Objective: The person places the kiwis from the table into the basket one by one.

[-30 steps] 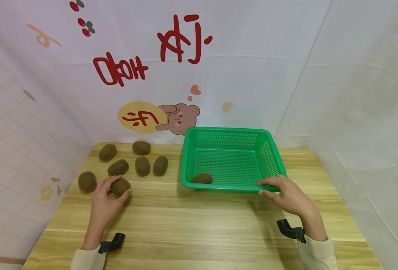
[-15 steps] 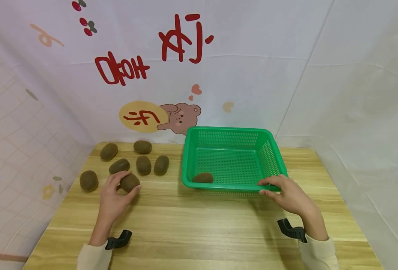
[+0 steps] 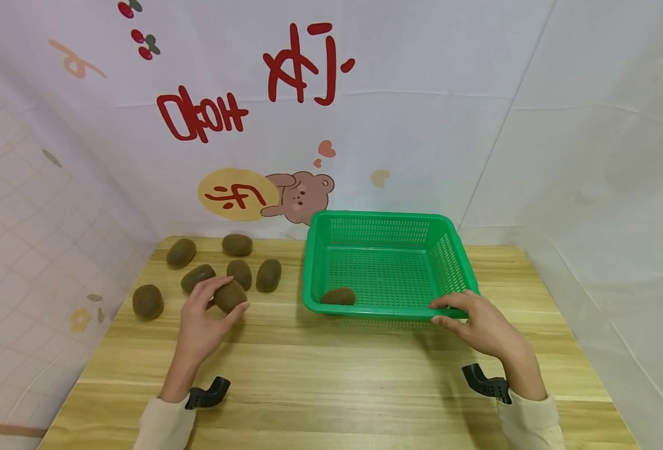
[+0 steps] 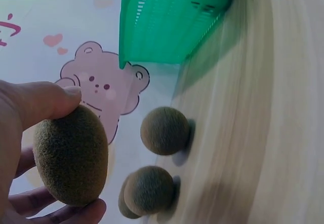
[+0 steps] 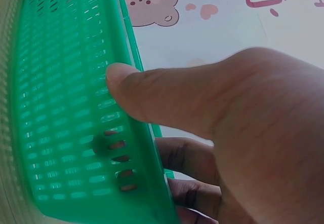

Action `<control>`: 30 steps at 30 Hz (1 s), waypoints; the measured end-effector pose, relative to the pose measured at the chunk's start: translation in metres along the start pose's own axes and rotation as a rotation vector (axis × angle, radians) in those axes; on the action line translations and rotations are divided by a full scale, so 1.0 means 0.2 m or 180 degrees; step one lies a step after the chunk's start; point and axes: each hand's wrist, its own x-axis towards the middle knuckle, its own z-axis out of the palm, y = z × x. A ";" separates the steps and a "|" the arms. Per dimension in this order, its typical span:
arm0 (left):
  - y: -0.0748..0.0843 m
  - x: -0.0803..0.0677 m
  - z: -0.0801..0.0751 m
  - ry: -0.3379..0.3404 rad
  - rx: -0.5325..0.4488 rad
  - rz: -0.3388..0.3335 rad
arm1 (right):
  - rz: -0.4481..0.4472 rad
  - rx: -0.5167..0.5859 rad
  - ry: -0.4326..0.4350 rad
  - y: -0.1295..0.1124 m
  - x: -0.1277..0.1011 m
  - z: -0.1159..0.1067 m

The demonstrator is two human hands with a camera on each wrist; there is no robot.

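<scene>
Midway between fruit and basket, a person keeps both hands occupied over a wood-grain bench [image 3: 331,387]; the left hand [image 3: 203,325] grasps a brown kiwi [image 3: 230,296], thumb at one end, fingers curled to the other; the right hand [image 3: 485,328] grips the near rim of a green plastic basket [image 3: 384,312] at the basket's four o'clock, thumb outside the wall, fingers hooked within. Taking the held kiwi as the clock's center, the basket sits at three o'clock, well apart; six more kiwis [image 3: 269,275] lie on the bench, ranged from nine o'clock round to two; a lone kiwi [image 3: 338,297] rests inside the basket, at its eight o'clock. Whether the held fruit's underside clears the bench is hard to judge from overhead. By its look, the kiwi should be light and fairly firm, its fuzzy skin likely giving a good grip, though a hard pinch could bruise it; a gentle span around the middle or across both ends would probably serve best; the basket seems light and slightly flexible, best held by its rim. Behind, a bear print [image 3: 303,197] decorates a white backdrop [image 3: 421,144].
</scene>
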 end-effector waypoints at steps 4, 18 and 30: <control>0.02 0.02 0.02 -0.0006 -0.0042 0.0061 | -0.0001 0.0026 0.0003 0.00 0.00 0.00; 0.15 0.09 0.09 -0.0176 -0.0250 0.0124 | -0.0027 0.0049 0.0019 0.00 0.00 0.01; 0.26 0.16 0.16 -0.0165 -0.0359 0.0503 | -0.0041 0.0036 0.0036 0.00 0.00 0.00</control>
